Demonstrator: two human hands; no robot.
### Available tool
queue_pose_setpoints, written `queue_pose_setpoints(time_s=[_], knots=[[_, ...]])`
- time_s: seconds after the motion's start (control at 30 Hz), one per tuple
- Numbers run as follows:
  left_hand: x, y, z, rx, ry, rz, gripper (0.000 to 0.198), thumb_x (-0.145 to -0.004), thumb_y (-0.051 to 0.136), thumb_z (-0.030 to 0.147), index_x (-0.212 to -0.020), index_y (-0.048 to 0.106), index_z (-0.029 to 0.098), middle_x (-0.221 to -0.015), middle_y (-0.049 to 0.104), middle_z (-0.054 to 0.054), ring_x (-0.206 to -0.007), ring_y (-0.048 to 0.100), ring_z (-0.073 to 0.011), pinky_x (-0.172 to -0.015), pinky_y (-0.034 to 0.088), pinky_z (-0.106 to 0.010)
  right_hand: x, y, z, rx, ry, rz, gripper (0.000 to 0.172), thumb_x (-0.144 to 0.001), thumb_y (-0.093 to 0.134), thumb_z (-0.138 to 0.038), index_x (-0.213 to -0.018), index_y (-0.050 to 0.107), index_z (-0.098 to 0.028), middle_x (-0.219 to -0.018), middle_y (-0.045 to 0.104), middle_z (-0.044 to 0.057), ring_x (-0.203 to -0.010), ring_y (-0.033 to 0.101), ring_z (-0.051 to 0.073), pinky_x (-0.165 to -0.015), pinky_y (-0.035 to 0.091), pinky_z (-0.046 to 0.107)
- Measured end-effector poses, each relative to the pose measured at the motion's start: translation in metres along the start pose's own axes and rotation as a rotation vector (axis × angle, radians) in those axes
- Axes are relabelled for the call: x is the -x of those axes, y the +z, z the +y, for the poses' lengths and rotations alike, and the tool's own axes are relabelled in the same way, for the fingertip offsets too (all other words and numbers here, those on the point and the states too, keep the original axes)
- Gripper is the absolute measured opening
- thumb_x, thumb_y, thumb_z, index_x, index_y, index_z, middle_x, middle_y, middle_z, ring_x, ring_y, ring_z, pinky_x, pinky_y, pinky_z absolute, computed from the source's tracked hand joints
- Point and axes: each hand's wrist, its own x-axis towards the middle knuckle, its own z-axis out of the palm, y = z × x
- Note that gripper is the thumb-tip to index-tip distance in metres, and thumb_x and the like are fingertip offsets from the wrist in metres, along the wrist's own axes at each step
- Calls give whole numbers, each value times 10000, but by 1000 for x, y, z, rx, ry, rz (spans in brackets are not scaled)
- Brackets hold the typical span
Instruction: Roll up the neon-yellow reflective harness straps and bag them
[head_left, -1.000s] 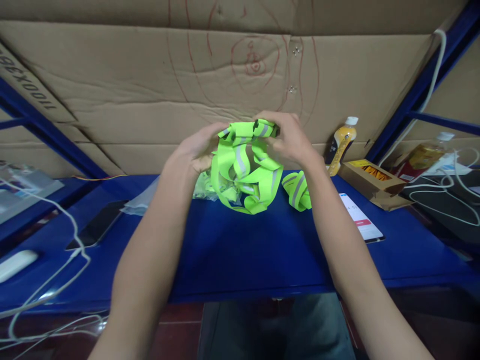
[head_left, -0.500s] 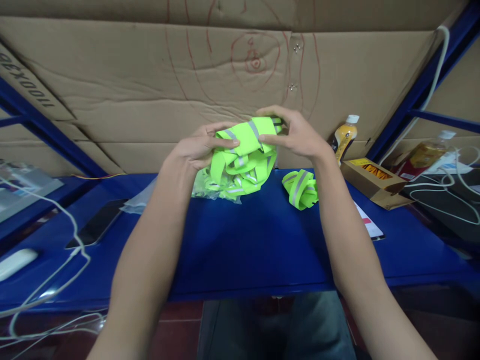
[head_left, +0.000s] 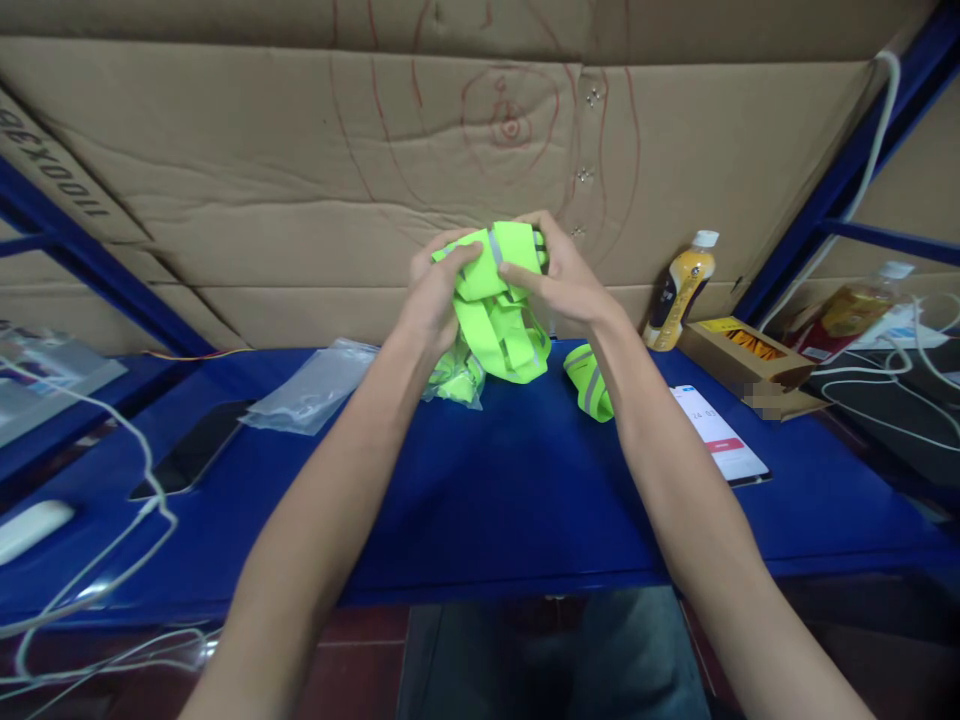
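Between my two hands, above the back of the blue table, is a bunched neon-yellow reflective strap [head_left: 510,330] with silver-grey stripes. My left hand [head_left: 439,285] is closed on its left side, thumb on top. On the right side my right hand [head_left: 562,270] pinches the folded band, thumb in front and fingers behind. Loops of the strap hang below both hands. Behind my left wrist lies more neon material in a clear plastic bag [head_left: 457,385]. A second neon strap bundle [head_left: 589,385] rests on the table, partly hidden by my right forearm.
Flat clear plastic bags [head_left: 307,390] and a dark phone [head_left: 195,450] lie left on the blue table [head_left: 510,500]. To the right are a lit phone [head_left: 724,440], a yellow drink bottle [head_left: 681,290] and an open cardboard box [head_left: 742,365]. White cables [head_left: 150,440] trail at left; cardboard stands behind.
Both hands have drawn closer together, the left moving right and slightly up, the right moving left. The strap is gathered more tightly, and the lit phone and flat bags show more fully.
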Motion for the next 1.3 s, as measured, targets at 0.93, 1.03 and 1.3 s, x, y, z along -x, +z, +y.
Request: queue_pose_setpoints(time_s=[0.93, 1.03, 1.3], knots=[[-3, -20, 10, 192, -509, -301, 540, -896, 780, 748, -1072, 796, 238, -982, 859, -105, -1162, 824, -414, -951, 718, -507, 5, -8, -13, 362, -289, 39, 488, -864, 835, -325, -1314, 659, -249, -1334, 752, 75, -1217, 692, 340, -1158, 544, 517], [-6, -21, 10, 216, -497, -236, 361, -867, 845, 574, -994, 787, 242, -956, 865, -86, -1043, 837, -362, -917, 726, -465, 8, -7, -18, 281, -287, 7, 397, -849, 818, -298, -1206, 653, -241, -1200, 753, 50, -1104, 685, 289, -1091, 568, 468], [-3, -17, 4, 126, -345, -310, 159, -745, 809, 206, -894, 773, 162, -873, 820, -80, -864, 815, -276, -886, 710, -390, 2, -6, -2, -53, -42, 109, 652, -860, 813, -862, -1096, 629, -283, -1213, 735, 71, -1187, 676, 274, -1029, 598, 418]])
